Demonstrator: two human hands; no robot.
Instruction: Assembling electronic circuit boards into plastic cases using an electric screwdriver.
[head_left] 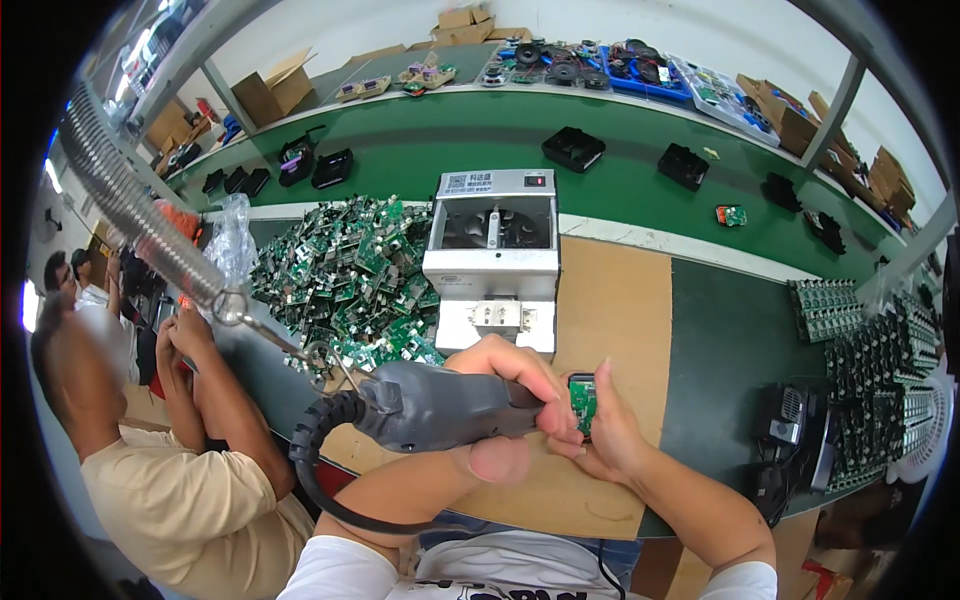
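My left hand (515, 370) is wrapped around a dark grey electric screwdriver (440, 408), which lies nearly level and hangs from a coiled metal spring (150, 210). Its front end points right, toward a small green circuit board (582, 400) with a dark edge at its top. That board sits upright in my right hand (615, 430), the thumb raised along its right side. The screwdriver's tip is hidden behind my left fingers, so I cannot tell whether it touches the board. Both hands are over a brown cardboard sheet (620, 330).
Beyond my hands stands a silver screw feeder (495, 260). A large heap of green circuit boards (345, 270) lies left of it. Stacked board panels (870, 390) fill the right side. Black plastic housings (573, 148) sit on the green conveyor belt (480, 125). A co-worker (190, 480) sits close at left.
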